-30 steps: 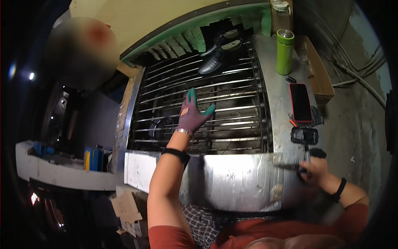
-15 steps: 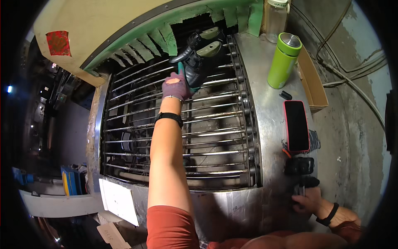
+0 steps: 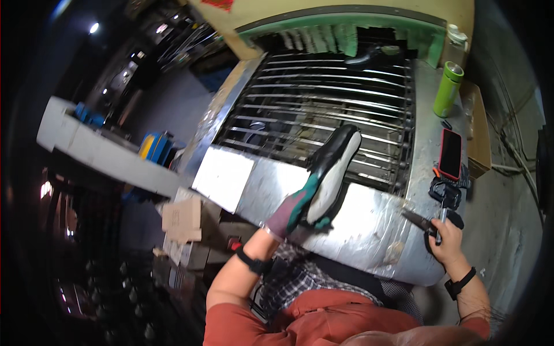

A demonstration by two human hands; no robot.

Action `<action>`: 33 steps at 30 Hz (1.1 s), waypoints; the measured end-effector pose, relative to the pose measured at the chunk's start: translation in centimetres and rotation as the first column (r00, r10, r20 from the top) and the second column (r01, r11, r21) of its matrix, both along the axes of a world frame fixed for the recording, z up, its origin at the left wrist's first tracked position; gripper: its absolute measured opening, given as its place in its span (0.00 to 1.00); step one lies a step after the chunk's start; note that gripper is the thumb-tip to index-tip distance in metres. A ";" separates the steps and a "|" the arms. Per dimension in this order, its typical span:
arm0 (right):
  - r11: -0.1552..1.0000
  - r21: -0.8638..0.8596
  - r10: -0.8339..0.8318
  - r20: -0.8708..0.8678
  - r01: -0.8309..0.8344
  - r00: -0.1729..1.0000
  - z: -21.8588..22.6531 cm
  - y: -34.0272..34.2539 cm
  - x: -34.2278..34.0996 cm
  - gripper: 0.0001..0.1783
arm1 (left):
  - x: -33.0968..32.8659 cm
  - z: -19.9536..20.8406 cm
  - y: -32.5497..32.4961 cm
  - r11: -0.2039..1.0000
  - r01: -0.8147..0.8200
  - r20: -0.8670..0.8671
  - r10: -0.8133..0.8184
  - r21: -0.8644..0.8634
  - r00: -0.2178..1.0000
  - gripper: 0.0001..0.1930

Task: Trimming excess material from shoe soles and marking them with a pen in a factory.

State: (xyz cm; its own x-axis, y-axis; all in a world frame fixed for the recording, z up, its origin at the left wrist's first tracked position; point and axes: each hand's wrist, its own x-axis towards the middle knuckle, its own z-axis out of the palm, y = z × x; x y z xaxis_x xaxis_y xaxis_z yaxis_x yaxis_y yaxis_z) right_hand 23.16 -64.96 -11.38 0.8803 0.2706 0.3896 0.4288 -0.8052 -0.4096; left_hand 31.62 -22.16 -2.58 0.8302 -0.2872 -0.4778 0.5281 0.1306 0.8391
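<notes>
- At frame centre, a smooth black shoe [image 3: 331, 155], long and tapering, shows its pale sole.
- Just below-left, the gloved left hand [image 3: 293, 209] grips its lower end.
- Lower right, the right hand [image 3: 449, 241] is wrapped around a dark, pointed tool [image 3: 419, 220].
- Upper right: cylindrical green bottle [image 3: 448, 91].

No wording could be read clearly. Dark printed characters stood on the cardboard [image 3: 182, 220] at the near left, too small and blurred to make out; the red paper [image 3: 218, 4] at the far left showed no legible writing.
</notes>
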 end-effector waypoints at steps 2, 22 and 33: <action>1.000 0.006 0.030 0.031 -0.031 0.999 0.3 0.4 0.5 0.25 | -6.7 -0.4 2.5 0.979 -0.119 -0.060 0.110 -0.168 0.992 0.35; 0.654 0.618 0.756 -0.514 0.437 -0.405 2.7 30.0 -12.8 0.26 | -36.0 -10.3 6.2 0.522 -0.741 -0.448 0.590 -0.423 0.672 0.43; 0.665 0.622 0.746 -0.535 0.413 -0.396 2.4 31.9 -14.0 0.25 | -36.7 -12.4 6.7 0.272 -0.685 -0.526 0.473 -0.676 0.707 0.40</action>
